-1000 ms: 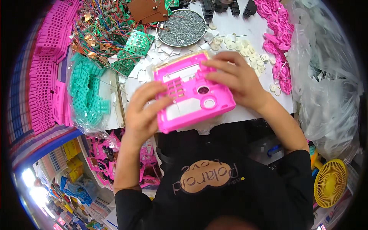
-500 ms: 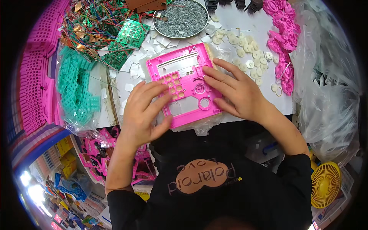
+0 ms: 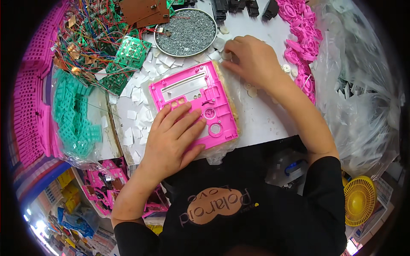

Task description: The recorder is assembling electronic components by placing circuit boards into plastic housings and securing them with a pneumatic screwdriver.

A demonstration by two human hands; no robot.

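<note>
A pink plastic panel (image 3: 226, 126) with round and square openings lies on a plastic-wrapped, cream-coloured pad (image 3: 234, 112). My left hand (image 3: 173, 138) rests flat on the panel's lower left, fingers stretched over its small square holes. Beyond the panel's upper right corner, my right hand (image 3: 252, 59) reaches over the small white plastic discs. Its thumb and fingers curl together in a pinch near the screw dish; what is between them is too small to make out. Several discs (image 3: 250, 89) show below that wrist; others are covered by the hand.
A round dish of screws (image 3: 185, 34) stands at the back. Wired green circuit boards (image 3: 131, 52) and teal plastic grids (image 3: 77, 113) crowd the left, with white paper squares (image 3: 133, 94) scattered beside them. Pink ring-shaped parts (image 3: 304, 42) and clear plastic bags (image 3: 358, 94) line the right.
My right hand has left the panel's right edge and moved up and away to the white discs. My left hand has slid further onto the panel. The view has shifted slightly.
</note>
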